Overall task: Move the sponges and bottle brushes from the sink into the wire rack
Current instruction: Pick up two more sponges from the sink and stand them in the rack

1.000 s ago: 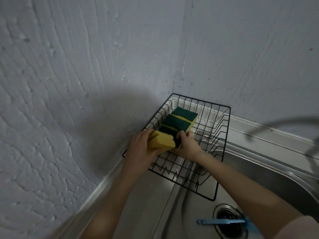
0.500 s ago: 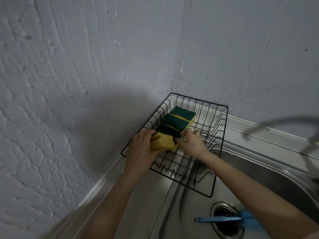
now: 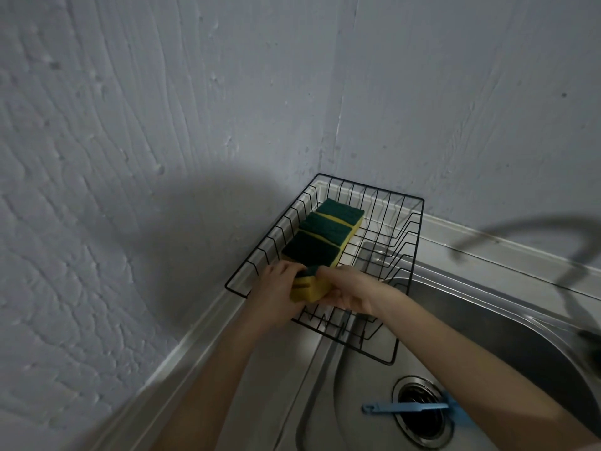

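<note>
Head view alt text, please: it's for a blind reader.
Both hands, left and right, hold a sponge at the near end of a wire rack, behind three sponges already lined up. A blue brush lies across the sink drain.

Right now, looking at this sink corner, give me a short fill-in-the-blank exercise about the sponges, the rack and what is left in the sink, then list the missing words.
1. Both hands, left hand and right hand, hold one yellow sponge with a dark green scouring side over the near end of the black wire ____.
2. The number of green-topped sponges already lying in a row inside is ____.
3. The blue plastic bottle brush lies across the round metal ____ of the steel sink.

Missing words: rack; three; drain
</note>
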